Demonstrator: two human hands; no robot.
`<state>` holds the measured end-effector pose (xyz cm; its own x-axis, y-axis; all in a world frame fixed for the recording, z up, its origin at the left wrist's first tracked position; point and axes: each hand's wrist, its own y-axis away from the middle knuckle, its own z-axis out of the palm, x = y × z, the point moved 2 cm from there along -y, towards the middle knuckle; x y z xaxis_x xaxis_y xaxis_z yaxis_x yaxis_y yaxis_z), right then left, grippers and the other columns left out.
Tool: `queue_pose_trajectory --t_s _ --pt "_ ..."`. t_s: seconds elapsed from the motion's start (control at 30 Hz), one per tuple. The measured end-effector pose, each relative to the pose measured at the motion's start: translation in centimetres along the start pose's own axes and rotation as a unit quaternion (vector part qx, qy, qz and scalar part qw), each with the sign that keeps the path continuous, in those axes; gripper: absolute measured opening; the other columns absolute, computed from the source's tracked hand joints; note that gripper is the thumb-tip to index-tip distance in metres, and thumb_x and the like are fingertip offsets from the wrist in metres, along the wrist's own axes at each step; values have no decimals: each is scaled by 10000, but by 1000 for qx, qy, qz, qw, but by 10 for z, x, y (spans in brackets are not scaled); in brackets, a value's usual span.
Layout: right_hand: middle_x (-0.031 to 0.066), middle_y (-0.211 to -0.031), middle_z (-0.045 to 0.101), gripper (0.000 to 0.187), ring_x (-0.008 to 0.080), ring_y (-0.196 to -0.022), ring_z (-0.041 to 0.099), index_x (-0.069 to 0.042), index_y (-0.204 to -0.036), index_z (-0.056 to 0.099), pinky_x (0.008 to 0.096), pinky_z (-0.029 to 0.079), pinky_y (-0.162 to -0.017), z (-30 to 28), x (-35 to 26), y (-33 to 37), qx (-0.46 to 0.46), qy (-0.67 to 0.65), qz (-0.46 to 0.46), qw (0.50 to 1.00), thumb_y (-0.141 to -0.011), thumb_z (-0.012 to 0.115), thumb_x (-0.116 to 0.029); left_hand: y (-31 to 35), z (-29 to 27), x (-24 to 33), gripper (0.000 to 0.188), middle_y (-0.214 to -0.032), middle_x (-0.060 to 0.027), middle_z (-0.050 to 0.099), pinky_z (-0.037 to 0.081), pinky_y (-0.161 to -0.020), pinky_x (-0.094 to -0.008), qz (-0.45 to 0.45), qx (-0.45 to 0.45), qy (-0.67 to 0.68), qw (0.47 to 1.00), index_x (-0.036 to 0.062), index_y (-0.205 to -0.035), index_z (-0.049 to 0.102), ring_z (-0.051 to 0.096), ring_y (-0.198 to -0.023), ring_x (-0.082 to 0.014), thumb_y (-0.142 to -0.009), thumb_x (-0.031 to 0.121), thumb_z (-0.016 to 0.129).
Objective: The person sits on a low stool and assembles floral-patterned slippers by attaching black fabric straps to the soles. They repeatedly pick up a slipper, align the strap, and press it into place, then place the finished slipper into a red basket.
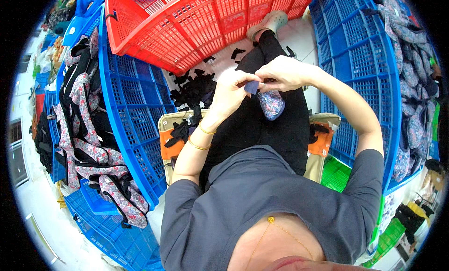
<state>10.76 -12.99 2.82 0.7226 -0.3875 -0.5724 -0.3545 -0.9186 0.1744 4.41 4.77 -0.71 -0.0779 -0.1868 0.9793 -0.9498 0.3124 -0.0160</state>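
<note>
we see, largest first, a red crate [220, 30] beyond our feet, with a blue crate [133, 100] at our left and another blue crate [346, 51] at our right; the left side bears a deep heap of pinkish floral slippers [86, 149] with black linings, the right side a heap of bluer floral slippers [414, 77]; which heap is finished and which waits, we cannot tell, though the amount suggests a long batch rather than a single item; between the crates, loose black scraps [194, 89] litter the floor, and we judge them to be offcuts, a sign that trimming is part of the work; our left hand [229, 89] and our right hand [286, 74] meet above our lap, working on one small floral piece [272, 106]; it hangs just below our right fingertips, which are pinched together on its upper end; our left thumb and finger are closed on a dark blue flap [251, 87] beside it, whether joined to it or separate we cannot tell; so this piece, we judge, is unfinished.
</note>
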Motion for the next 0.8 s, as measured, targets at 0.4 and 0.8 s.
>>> queue_pose_trajectory --t_s 0.4,0.8 --pt "135 -830 640 337 333 -787 636 -62 -959 572 425 491 -680 6 -6 8 36 -24 21 999 -823 672 -354 11 -9 -1 145 -891 -82 705 527 -627 -228 -31 43 136 989 -16 -1004 676 644 -757 -108 -876 23 619" --pt "99 -979 589 565 198 -833 583 -48 -1129 530 338 483 -704 -1 -6 17 103 -115 103 983 -751 761 -399 54 -46 -25 315 -892 -83 692 523 -705 -267 -127 -91 -154 976 16 -1069 682 632 -729 -119 -785 138 742"
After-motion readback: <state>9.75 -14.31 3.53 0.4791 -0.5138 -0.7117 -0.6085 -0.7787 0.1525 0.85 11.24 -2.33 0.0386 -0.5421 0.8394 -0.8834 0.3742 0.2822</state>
